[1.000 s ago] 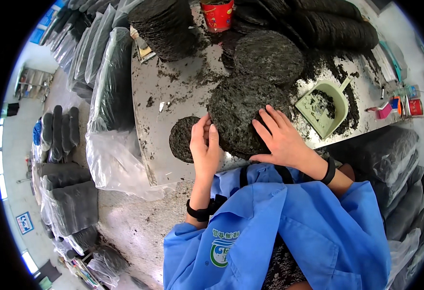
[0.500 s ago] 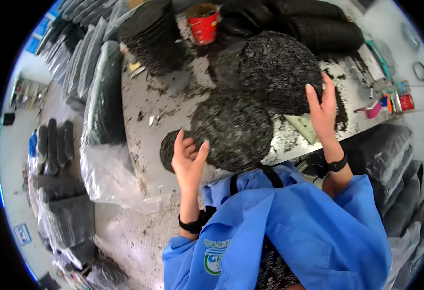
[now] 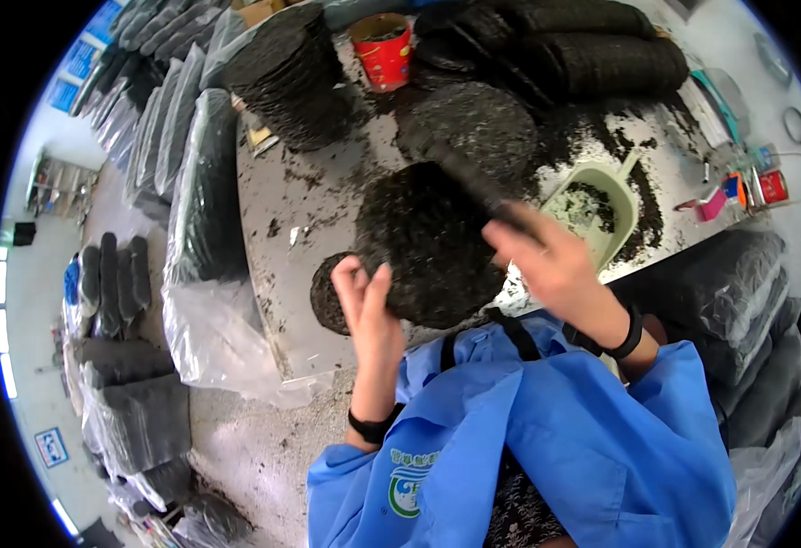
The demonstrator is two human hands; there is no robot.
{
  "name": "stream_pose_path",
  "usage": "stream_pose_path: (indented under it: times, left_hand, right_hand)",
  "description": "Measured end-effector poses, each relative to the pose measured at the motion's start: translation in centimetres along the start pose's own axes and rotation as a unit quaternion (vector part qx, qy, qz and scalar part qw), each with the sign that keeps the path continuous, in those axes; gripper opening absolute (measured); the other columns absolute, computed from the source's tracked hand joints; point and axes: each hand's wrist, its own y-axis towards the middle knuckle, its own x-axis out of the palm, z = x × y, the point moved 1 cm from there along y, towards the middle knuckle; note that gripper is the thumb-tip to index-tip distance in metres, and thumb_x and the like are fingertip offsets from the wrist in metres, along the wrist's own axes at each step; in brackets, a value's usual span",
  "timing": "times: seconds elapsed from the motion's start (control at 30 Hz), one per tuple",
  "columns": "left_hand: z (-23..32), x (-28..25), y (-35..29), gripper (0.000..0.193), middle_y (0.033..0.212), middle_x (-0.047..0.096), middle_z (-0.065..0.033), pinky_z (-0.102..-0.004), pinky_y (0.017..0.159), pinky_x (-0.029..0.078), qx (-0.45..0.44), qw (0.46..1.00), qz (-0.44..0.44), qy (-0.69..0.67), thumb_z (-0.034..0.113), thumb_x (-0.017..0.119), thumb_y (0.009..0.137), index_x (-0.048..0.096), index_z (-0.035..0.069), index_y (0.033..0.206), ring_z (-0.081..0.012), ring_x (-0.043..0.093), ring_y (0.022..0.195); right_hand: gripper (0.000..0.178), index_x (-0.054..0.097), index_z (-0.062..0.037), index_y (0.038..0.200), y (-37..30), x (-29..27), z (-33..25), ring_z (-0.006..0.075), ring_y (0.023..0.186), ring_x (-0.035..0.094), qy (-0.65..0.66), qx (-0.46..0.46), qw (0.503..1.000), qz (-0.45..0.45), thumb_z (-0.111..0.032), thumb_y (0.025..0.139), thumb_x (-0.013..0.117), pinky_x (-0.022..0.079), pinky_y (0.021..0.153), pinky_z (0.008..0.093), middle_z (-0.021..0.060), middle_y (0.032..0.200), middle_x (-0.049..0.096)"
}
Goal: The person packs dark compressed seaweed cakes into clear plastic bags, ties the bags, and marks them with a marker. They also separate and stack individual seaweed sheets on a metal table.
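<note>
Dark disc (image 3: 428, 260) lying on counter (image 3: 268, 237); thin dark sheet (image 3: 470, 174), blurred and nearly edge-on, above its right side, long axis slanting from far left to near right, near end pinched in right hand (image 3: 554, 267); left hand (image 3: 368, 301) half-curled, thumb and fingers apart, at disc's left edge, contact unclear; small disc (image 3: 326, 301) left of it, dustpan (image 3: 621, 221) right, red bucket (image 3: 385, 66) beyond

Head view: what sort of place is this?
Probably a processing and packing workroom, perhaps for dried seaweed: dark round sheets on the worktable, plastic-wrapped bundles piled beside it, and a light-green dustpan on the tabletop.
</note>
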Motion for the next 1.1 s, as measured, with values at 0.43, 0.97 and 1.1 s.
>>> stream_pose_path:
  times: [0.43, 0.97, 1.1]
  left_hand:
    - [-1.7, 2.6, 0.5, 0.077, 0.132, 0.042, -0.0101, -0.0396, 0.096, 0.043, -0.102, 0.980, -0.124, -0.115, 0.023, 0.066, 0.083, 0.016, 0.015, 0.141, -0.0244, 0.048, 0.117]
    - [-3.5, -4.2, -0.5, 0.064, 0.125, 0.052, -0.0133, -0.0468, 0.097, 0.041, -0.138, 0.951, -0.048, -0.274, 0.012, 0.050, 0.066, 0.043, 0.006, 0.129, -0.0331, 0.049, 0.115]
    - [-3.4, -4.4, -0.3, 0.062, 0.123, 0.053, -0.0155, -0.0465, 0.097, 0.041, -0.121, 0.950, -0.069, -0.279, 0.014, 0.051, 0.067, 0.045, 0.001, 0.127, -0.0334, 0.051, 0.113]
  right_hand:
    - [0.065, 0.060, -0.0079, 0.112, -0.3, 1.7, -0.7, 0.0382, 0.101, 0.057, 0.142, 0.039, 0.979, -0.143, -0.048, 0.063, 0.076, 0.049, 0.084, 0.0393, 0.0223, 0.116, 0.055]
    - [0.031, 0.058, 0.0000, 0.107, -3.3, -2.0, 8.9, 0.0041, 0.080, 0.044, 0.386, 0.413, 0.759, 0.323, -0.028, 0.095, 0.052, 0.038, 0.072, 0.0202, -0.0042, 0.091, 0.054]
    - [0.045, 0.043, 0.0025, 0.130, -5.0, -1.7, 11.0, 0.0131, 0.113, 0.045, 0.322, 0.398, 0.794, 0.328, -0.023, 0.095, 0.053, 0.033, 0.098, 0.0253, 0.0085, 0.125, 0.049]
